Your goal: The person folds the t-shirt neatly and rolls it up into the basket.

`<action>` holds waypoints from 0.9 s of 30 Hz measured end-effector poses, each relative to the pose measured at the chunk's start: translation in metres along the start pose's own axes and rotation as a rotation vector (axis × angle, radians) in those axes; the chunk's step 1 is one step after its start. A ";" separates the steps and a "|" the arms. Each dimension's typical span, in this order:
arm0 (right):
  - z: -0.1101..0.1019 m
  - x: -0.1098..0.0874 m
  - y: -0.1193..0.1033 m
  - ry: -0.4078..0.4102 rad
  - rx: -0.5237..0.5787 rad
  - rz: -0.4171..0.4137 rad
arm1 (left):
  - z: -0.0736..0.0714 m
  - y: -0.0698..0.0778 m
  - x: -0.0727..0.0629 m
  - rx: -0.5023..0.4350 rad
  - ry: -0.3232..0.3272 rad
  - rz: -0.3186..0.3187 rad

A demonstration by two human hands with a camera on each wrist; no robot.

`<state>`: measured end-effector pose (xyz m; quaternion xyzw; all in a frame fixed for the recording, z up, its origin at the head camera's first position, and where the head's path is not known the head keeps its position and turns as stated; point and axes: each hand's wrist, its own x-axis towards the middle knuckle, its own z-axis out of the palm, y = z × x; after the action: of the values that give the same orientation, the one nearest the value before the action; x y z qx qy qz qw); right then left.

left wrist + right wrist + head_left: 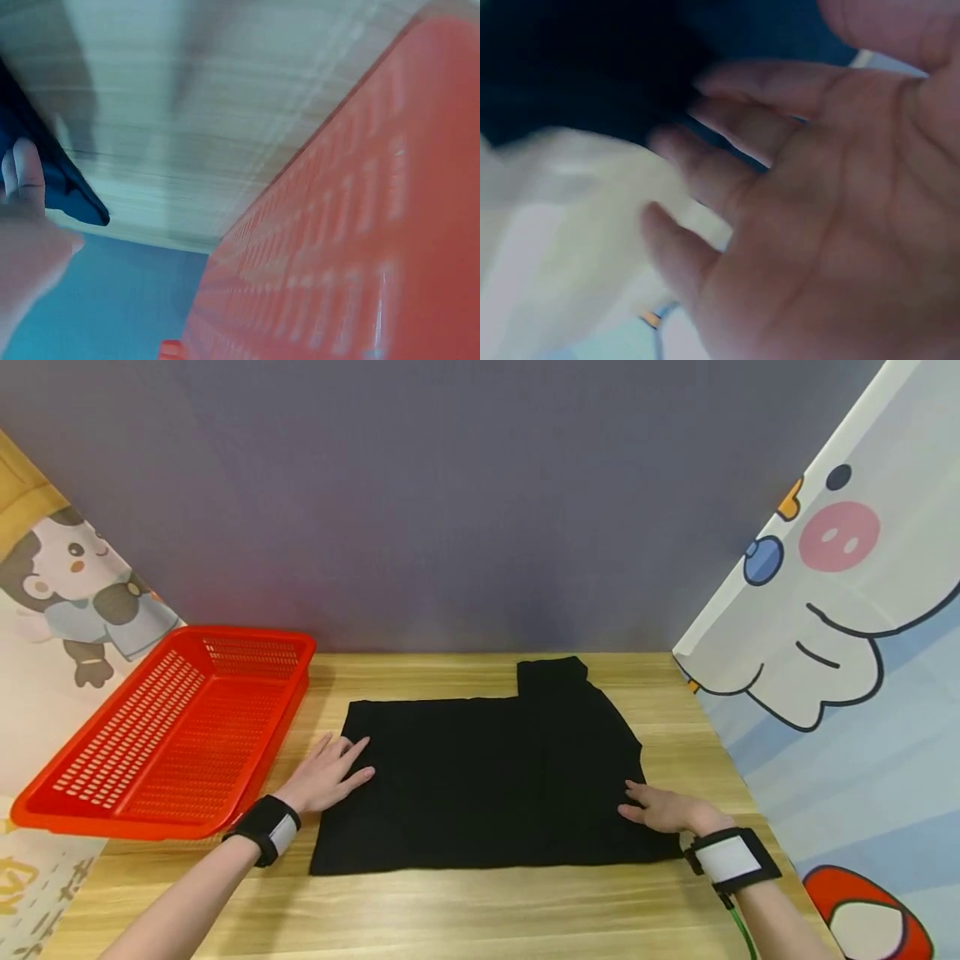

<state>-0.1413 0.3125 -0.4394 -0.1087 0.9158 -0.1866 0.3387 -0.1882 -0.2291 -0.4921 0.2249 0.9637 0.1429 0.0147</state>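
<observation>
A black piece of clothing (472,785) lies spread flat on the wooden table, its exact kind not plain. A narrow flap sticks out at its far right, and its right side slants. On its left edge rests my left hand (326,778), fingers spread; the left wrist view catches part of that hand (30,225) beside the dark cloth (67,184). My right hand (666,808) lies at the right edge with its fingertips on the fabric. Seen from the right wrist, the palm (817,217) faces the camera and the fingers are loosely extended by the black cloth (577,67).
A red plastic basket (262,760) with slotted walls stands at the left, close to my left wrist. Behind the table (480,910) rises a grey panel (450,510). Cartoon-printed panels flank both sides, the right one (795,635) near my right arm.
</observation>
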 end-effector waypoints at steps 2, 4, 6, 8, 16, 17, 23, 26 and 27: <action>-0.014 0.008 -0.004 0.046 -0.010 -0.007 | -0.002 -0.001 0.012 0.045 0.041 -0.036; -0.028 0.022 -0.007 0.136 -0.041 -0.029 | -0.004 -0.003 0.023 0.068 0.072 -0.097; -0.037 0.041 -0.008 0.240 -0.055 -0.033 | -0.006 -0.006 0.034 0.079 0.085 -0.156; -0.045 0.060 -0.007 0.341 -0.062 -0.031 | -0.008 -0.008 0.043 0.066 0.080 -0.207; -0.058 0.111 0.006 0.637 -0.108 0.068 | -0.014 -0.018 0.064 -0.022 0.026 -0.328; -0.058 0.115 0.006 0.653 -0.115 0.075 | -0.013 -0.020 0.066 -0.032 0.026 -0.336; -0.047 0.137 0.014 0.689 -0.176 0.061 | -0.005 -0.030 0.073 -0.040 0.083 -0.316; -0.042 0.145 0.020 0.688 -0.174 0.066 | -0.001 -0.035 0.077 -0.017 0.129 -0.279; -0.041 0.147 0.021 0.689 -0.172 0.067 | 0.000 -0.036 0.077 -0.011 0.148 -0.269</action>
<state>-0.2799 0.2949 -0.5044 -0.0375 0.9916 -0.1234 0.0057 -0.2734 -0.2263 -0.4999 0.0825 0.9828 0.1609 -0.0363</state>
